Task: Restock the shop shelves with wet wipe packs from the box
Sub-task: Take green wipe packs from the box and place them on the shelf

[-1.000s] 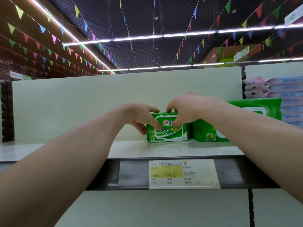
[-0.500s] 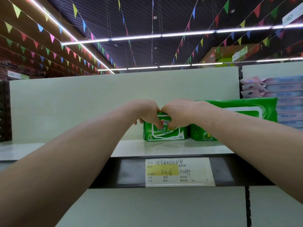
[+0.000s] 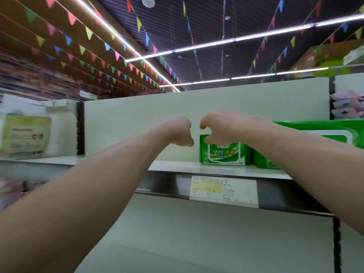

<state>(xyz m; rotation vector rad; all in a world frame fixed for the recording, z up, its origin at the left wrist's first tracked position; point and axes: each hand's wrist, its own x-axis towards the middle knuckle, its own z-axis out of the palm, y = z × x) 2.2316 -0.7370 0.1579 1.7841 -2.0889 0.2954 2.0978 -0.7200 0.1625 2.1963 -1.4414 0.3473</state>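
Observation:
A small green wet wipe pack (image 3: 224, 154) stands upright on the pale shelf (image 3: 173, 166), against a larger green pack (image 3: 319, 131) on its right. My right hand (image 3: 222, 129) hovers in front of the small pack's top edge with its fingers loosely curled and nothing in them. Just left of the pack, my left hand (image 3: 180, 133) is curled into a fist, off the pack and holding nothing. No box is in view.
A price label (image 3: 224, 191) hangs on the shelf's front rail below the pack. Pink packs (image 3: 346, 105) are stacked at the far right. A blurred white package (image 3: 25, 134) sits on the neighbouring shelf at the left. Left of the green pack the shelf is bare.
Both hands have let go of the small green pack and drawn apart from it; the pack stays standing on the shelf. The view has swung to the left.

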